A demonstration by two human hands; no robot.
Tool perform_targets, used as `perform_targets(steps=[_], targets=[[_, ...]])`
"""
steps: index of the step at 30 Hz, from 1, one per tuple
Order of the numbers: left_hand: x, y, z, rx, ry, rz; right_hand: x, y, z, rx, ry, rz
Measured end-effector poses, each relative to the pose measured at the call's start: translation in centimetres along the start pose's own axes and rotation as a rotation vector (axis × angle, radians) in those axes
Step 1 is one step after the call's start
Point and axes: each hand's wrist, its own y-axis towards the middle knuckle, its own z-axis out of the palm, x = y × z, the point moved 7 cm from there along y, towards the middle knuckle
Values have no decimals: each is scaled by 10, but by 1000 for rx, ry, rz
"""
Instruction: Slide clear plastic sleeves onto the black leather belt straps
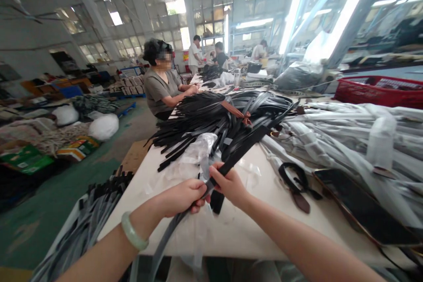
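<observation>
Both of my hands grip one long black strap (pixel 243 152) above the front of the white table. My left hand (pixel 185 196) is closed round it, and the strap's lower part hangs in a curve toward the table edge. Just beyond, my right hand (pixel 229 183) pinches the same strap between thumb and fingers, with the strap running up and away to the right. Behind my hands lies a large bundle of black straps (pixel 201 112), bound with a reddish-brown tie (pixel 236 112). Clear plastic film (pixel 200 152) lies crumpled between the bundle and my hands.
White-wrapped straps (pixel 333 132) cover the table's right side, with a coiled dark belt (pixel 294 176) and a phone (pixel 363 205) in front. A red basket (pixel 380 90) stands behind. More straps (pixel 92 216) hang at lower left. A co-worker (pixel 163 81) is at the table's left side.
</observation>
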Motion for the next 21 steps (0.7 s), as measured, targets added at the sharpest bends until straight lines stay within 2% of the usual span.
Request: perform_targets(steps=[5,6,10,16,21], targets=[[3,-8,-6,-37,-15,-5,7,10,-19,-149,37,-64],[3,-8,-7,-51,-16,3,5,10,-16,-126,35,-59],[-1,1,-6,-83,-22,45,-7,0,11,94,-7,8],[6,9,-8,-111,-19,23,-6,3,-1,28,-26,-11],[3,14,-5,-119,-47,65,-18,-5,21,245,-94,45]])
